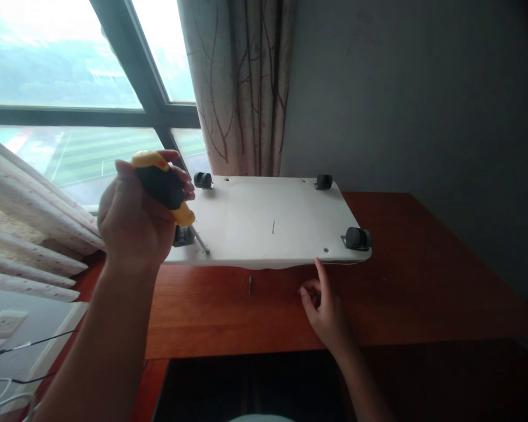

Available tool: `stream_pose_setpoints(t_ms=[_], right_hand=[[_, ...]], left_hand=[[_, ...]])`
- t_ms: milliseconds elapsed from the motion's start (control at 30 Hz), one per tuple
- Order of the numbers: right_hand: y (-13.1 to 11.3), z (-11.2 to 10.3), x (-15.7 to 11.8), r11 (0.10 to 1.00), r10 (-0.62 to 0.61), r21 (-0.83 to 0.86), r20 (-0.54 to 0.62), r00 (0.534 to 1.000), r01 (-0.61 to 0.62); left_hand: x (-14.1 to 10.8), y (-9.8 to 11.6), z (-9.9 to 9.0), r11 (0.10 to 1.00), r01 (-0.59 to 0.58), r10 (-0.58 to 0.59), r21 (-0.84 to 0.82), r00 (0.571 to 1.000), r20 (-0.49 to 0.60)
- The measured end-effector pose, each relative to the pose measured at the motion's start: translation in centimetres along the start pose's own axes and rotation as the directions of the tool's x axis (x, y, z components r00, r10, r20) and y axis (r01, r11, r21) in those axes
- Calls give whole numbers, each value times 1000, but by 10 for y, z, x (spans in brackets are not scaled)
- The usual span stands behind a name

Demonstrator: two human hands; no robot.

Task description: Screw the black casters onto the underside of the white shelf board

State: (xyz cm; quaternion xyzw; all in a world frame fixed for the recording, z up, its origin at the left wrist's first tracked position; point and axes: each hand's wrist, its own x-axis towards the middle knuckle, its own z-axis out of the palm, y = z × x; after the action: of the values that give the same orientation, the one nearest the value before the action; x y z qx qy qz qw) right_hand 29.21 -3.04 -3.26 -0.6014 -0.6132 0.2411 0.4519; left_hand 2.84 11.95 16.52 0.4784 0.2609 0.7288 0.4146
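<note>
Left grip (132,214) wrapped round screwdriver (162,186), tip down at white board (246,217), far edge of desk (405,269). Right grip (326,309) half-curled at board's near edge, can't tell contents.

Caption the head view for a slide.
Left hand holds a screwdriver to a white board with casters; right hand at its near edge.

Single head-worn view; looks forward and down across wooden table (431,287); left hand (134,214), right hand (328,310) close; white board (255,211) mid-distance; window (48,70) far left, wall (400,94) far right.
</note>
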Motion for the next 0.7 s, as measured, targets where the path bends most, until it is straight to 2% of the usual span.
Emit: stream_pose_setpoints(t_ms=[67, 133, 267, 367, 467, 567, 700], right_hand=[[1, 0, 0, 1000, -7, 2, 0, 1000, 7], [1, 1, -1, 1000, -11, -1, -2, 1000, 11], [-2, 0, -1, 1000, -1, -1, 0, 1000, 1], [-3, -1, 0, 1000, 4, 4, 4, 1000, -4], [-2, -1, 0, 1000, 3, -2, 6, 1000, -3], [-1, 0, 0, 1000, 5, -3, 10, 1000, -5], [-2, 0, -1, 1000, 16, -8, 3, 1000, -16]], left_hand=[[1, 0, 1, 1000, 12, -13, -26, 999, -36], [0, -1, 2, 998, -29, 26, -58, 998, -52], [-6, -3, 1, 985, -169, 169, -32, 986, 0], [-8, -3, 0, 979, -204, 204, -14, 979, 18], [-6, -1, -1, 994, -111, 112, -7, 993, 33], [-3, 1, 0, 1000, -3, 2, -14, 1000, -11], [-4, 2, 2, 998, -20, 18, -57, 1000, -25]])
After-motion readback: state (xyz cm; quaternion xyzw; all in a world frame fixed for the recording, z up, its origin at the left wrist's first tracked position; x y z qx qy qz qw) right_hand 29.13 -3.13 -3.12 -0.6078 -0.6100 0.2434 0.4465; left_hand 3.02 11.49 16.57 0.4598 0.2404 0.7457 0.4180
